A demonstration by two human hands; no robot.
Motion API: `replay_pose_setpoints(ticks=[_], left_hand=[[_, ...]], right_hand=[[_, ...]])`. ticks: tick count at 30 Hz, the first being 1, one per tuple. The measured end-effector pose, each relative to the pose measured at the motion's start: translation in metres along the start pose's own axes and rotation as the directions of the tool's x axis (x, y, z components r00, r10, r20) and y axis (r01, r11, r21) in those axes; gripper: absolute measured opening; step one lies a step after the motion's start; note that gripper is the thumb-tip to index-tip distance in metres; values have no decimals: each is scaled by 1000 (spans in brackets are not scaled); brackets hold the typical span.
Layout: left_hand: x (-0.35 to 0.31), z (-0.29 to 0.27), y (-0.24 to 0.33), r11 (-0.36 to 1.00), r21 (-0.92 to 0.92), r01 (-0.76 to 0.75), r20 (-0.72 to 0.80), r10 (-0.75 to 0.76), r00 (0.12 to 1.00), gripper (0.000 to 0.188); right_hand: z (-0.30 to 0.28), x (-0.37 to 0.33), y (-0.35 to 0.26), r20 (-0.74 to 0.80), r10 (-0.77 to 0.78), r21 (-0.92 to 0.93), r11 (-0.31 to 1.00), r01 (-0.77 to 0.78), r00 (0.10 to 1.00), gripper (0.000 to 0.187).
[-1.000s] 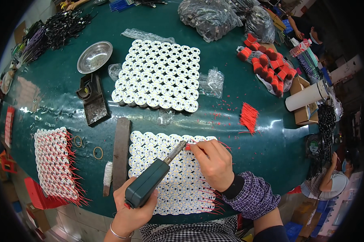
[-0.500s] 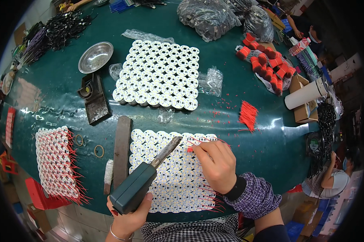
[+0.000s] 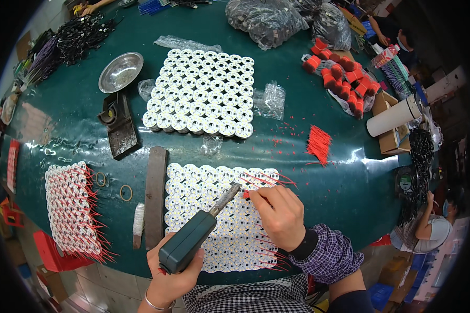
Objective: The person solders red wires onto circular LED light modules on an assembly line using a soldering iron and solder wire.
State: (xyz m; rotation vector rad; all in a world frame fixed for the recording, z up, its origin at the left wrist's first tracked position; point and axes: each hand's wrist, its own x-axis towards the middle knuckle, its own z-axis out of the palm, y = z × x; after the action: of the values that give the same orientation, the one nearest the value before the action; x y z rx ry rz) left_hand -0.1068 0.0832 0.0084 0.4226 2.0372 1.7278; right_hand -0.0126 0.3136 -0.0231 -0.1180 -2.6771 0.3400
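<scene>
In the head view, the left hand point(image 3: 175, 272) wraps round the soldering iron point(image 3: 188, 242); the right hand point(image 3: 283, 215) pinches red wires point(image 3: 246, 194) over the nearer board panel point(image 3: 185, 180). Good work here likely needs steady wire ends beside the tip.

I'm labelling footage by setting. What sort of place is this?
Probably an electronics assembly workshop: the left hand holds a dark green tool with a metal barrel, perhaps a soldering iron, over rows of round white circuit boards, and bundles of thin red wire lie farther back.
</scene>
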Motion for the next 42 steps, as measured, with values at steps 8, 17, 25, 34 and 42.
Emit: replay_pose_setpoints(ticks=[8, 17, 25, 34, 42], left_hand=[[2, 0, -6, 997, 76, -19, 97, 12, 995, 17], [0, -1, -1, 996, 91, -6, 72, -1, 997, 20], [-14, -8, -7, 998, 30, 51, -94, -48, 994, 28], [-10, -7, -6, 999, 35, 6, -21, -5, 1000, 22], [-7, -7, -3, 995, 91, -27, 51, 22, 998, 18]], right_hand=[[1, 1, 1, -2, 7, -7, 1000, -7, 1000, 28], [2, 2, 0, -2, 10, -19, 1000, -10, 1000, 28], [-3, 5, -5, -50, -28, -34, 999, 26, 998, 27], [3, -1, -6, 8, -2, 59, 998, 1, 1000, 29], [6, -1, -5, 1, -14, 57, 998, 14, 1000, 27]])
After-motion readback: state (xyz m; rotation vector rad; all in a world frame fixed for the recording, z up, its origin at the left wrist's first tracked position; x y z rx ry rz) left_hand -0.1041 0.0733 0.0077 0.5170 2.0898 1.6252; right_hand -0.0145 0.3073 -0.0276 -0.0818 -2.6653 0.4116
